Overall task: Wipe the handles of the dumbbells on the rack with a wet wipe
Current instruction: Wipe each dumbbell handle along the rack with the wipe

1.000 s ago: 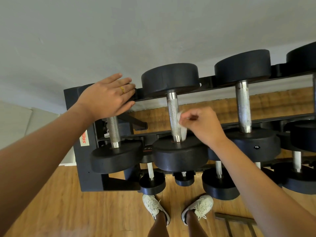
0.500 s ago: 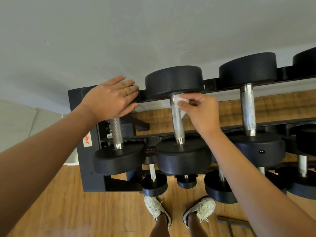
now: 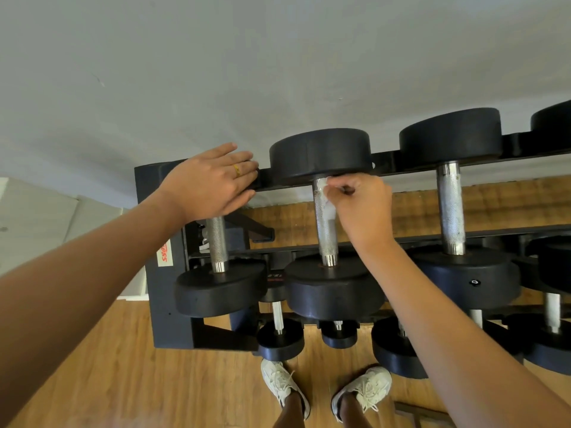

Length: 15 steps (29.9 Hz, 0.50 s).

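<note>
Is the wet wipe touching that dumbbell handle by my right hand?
Touching. Head view: the wet wipe lies against the handle, pinched by the right hand.

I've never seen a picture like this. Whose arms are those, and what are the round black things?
The camera sits on a person's head and looks down, so you see their own arms and white sneakers. The round black things are dumbbells on a black rack. The right hand pinches a wet wipe against the metal handle of the second dumbbell, near its far end. The left hand lies flat, fingers straight, over the leftmost dumbbell's far end.
</note>
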Available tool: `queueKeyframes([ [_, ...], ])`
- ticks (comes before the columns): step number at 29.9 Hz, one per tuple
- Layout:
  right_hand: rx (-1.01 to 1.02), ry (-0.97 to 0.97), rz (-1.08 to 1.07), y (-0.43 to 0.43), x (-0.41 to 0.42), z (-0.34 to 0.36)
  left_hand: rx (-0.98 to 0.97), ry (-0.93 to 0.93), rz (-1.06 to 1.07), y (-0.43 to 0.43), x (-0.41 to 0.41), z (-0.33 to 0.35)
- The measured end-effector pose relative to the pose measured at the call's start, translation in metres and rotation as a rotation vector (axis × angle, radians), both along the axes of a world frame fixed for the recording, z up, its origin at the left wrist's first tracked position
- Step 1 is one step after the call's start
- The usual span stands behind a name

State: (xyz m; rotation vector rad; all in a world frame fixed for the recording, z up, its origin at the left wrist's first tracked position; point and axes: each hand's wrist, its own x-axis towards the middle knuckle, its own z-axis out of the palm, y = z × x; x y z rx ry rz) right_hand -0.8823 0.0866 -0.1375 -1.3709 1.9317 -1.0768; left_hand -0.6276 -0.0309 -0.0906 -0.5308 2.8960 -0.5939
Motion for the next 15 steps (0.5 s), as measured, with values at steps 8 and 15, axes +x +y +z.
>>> queueKeyframes([
  [8, 0.129, 0.115, 0.170, 0.054, -0.004, -0.008, 0.130, -0.051, -0.167, -0.017, 0.013, 0.008],
  [15, 0.116, -0.004, 0.076, 0.014, -0.006, -0.001, 0.132, 0.005, -0.199, -0.014, 0.014, 0.009],
])
